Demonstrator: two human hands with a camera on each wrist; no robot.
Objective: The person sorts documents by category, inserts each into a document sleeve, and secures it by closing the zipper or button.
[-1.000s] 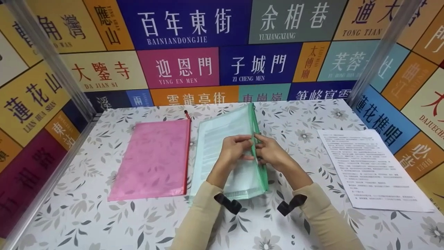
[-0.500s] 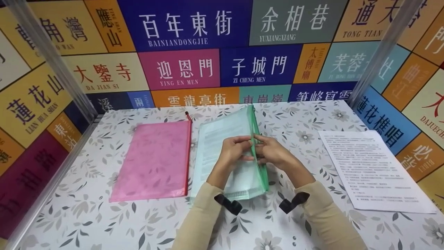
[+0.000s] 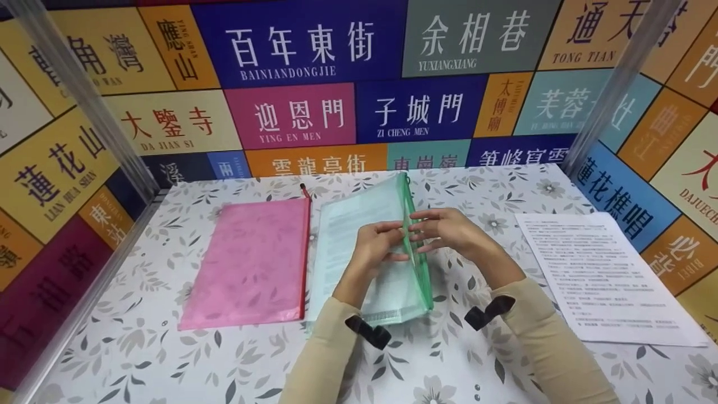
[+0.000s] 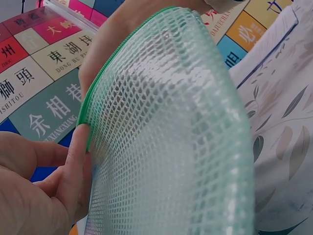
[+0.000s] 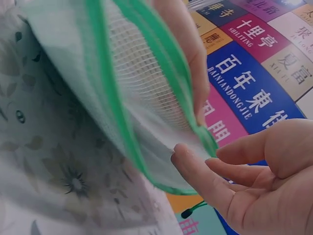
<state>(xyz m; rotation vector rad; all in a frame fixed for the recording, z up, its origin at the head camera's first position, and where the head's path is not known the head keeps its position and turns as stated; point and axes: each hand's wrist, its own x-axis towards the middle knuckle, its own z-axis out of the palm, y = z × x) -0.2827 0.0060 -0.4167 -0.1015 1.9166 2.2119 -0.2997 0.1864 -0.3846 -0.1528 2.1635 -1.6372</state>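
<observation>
A pale green mesh zip pouch (image 3: 348,269) lies on the table with its zip edge lifted and parted; printed paper shows faintly through it. My left hand (image 3: 371,247) is over the pouch and pinches one side of its green zip edge, as the left wrist view shows with the hand (image 4: 44,191) at the rim. My right hand (image 3: 454,231) is at the right of the opening, fingers loosely extended. In the right wrist view, a fingertip of that hand (image 5: 264,176) is at the pouch's mouth, and the green zip edges (image 5: 105,73) stand apart.
A pink zip pouch (image 3: 247,264) with a red zip lies flat to the left. Printed sheets (image 3: 606,280) rest at the right. Sign-patterned walls (image 3: 297,45) enclose the back and sides of the floral-covered table (image 3: 263,365).
My right hand has let go of the zip edge and shifted right and slightly up, its fingers spreading. The left hand keeps its place on the pouch.
</observation>
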